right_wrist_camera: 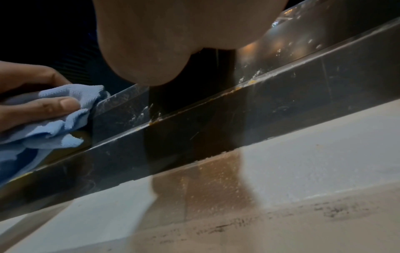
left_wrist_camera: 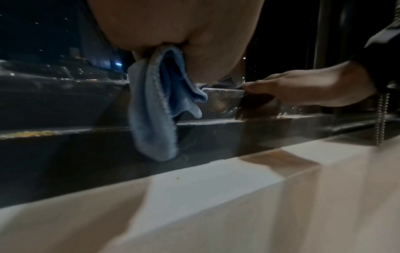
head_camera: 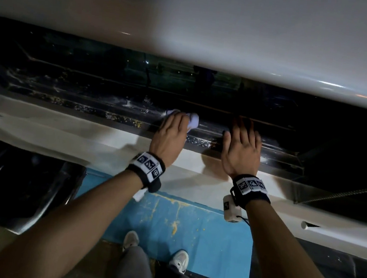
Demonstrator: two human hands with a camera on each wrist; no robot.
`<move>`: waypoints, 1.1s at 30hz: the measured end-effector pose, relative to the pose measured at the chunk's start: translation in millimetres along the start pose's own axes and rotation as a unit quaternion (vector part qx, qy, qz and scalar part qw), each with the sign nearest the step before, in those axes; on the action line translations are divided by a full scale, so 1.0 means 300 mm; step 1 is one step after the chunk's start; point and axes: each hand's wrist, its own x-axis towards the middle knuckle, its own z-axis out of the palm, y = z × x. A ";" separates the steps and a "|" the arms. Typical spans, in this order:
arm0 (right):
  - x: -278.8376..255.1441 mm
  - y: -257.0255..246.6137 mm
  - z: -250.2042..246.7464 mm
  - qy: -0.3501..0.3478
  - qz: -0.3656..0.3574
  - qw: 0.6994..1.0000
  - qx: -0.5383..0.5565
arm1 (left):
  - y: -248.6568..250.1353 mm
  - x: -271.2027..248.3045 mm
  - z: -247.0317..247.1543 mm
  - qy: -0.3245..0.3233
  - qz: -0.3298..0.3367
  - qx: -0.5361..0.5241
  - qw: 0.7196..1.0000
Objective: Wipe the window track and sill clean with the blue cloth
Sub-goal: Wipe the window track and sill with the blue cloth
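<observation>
The dark metal window track (head_camera: 91,105) runs across the head view, with the pale sill (head_camera: 66,132) in front of it. My left hand (head_camera: 175,118) grips the bunched blue cloth (head_camera: 193,120) and presses it into the track. In the left wrist view the cloth (left_wrist_camera: 155,111) hangs out of my palm over the track's front rail (left_wrist_camera: 65,137). In the right wrist view my left fingers (right_wrist_camera: 43,107) lie over the cloth (right_wrist_camera: 54,123). My right hand (head_camera: 243,126) rests flat on the track just to the right, fingers straight, holding nothing.
Yellowish grime and white specks (head_camera: 121,118) dot the track left of the cloth. A white window frame (head_camera: 211,29) overhangs the track. A threaded rod (left_wrist_camera: 381,119) stands at the track's right end. Below the sill is a stained blue wall (head_camera: 181,223); my shoes (head_camera: 179,261) stand close to it.
</observation>
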 end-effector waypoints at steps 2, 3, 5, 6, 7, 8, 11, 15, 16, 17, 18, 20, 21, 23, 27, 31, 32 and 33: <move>0.000 -0.002 0.001 0.002 -0.001 1.000 0.001 | -0.027 0.024 -0.035 -0.004 0.023 0.003 1.000; 0.001 -0.005 0.001 0.000 0.000 1.000 0.002 | -0.049 0.069 -0.049 -0.019 0.017 0.000 1.000; -0.002 -0.013 0.000 -0.005 0.008 1.000 0.006 | -0.077 0.171 -0.074 -0.069 -0.001 0.004 0.998; 0.000 -0.018 0.000 -0.008 0.010 1.000 0.007 | -0.070 0.188 -0.077 -0.093 -0.018 0.015 0.995; 0.001 -0.021 -0.001 -0.010 0.012 1.000 0.009 | -0.055 0.172 -0.076 -0.100 -0.034 0.009 0.994; 0.001 -0.024 -0.006 -0.011 0.013 1.000 0.012 | -0.037 0.136 -0.082 -0.106 -0.046 -0.004 0.993; 0.001 -0.024 -0.018 -0.014 0.014 1.000 0.021 | -0.035 0.023 -0.098 -0.091 -0.027 -0.011 0.995; 0.008 -0.041 -0.055 -0.073 0.020 0.997 0.031 | -0.035 0.067 -0.167 -0.108 -0.069 -0.016 0.992; 0.010 -0.056 -0.068 -0.082 0.024 0.995 0.041 | -0.016 0.065 -0.182 -0.120 -0.071 -0.030 0.990; 0.005 -0.077 -0.082 -0.081 0.029 0.995 0.058 | 0.004 0.050 -0.198 -0.124 -0.066 -0.039 0.989; -0.007 -0.104 -0.094 -0.068 0.033 0.994 0.084 | 0.014 0.028 -0.214 -0.129 -0.057 -0.048 0.989; -0.055 -0.185 -0.123 -0.029 0.043 0.986 0.158 | 0.000 -0.022 -0.227 -0.122 -0.036 -0.082 0.988; -0.085 -0.237 -0.137 -0.014 0.051 0.979 0.199 | -0.018 -0.044 -0.227 -0.126 -0.042 -0.113 0.985; -0.142 -0.339 -0.158 0.004 0.088 0.958 0.273 | -0.064 -0.078 -0.217 -0.143 -0.097 -0.168 0.970; -0.211 -0.515 -0.180 -0.050 0.204 0.874 0.439 | -0.094 -0.146 -0.210 -0.129 -0.185 -0.275 0.935; -0.212 -0.590 -0.143 -0.054 0.273 0.795 0.539 | -0.059 -0.157 -0.255 -0.160 -0.231 -0.428 0.859; -0.205 -0.587 -0.134 -0.045 0.285 0.791 0.539 | -0.064 -0.154 -0.268 -0.165 -0.225 -0.467 0.839; -0.194 -0.578 -0.128 -0.041 0.292 0.801 0.521 | -0.077 -0.149 -0.288 -0.162 -0.206 -0.494 0.829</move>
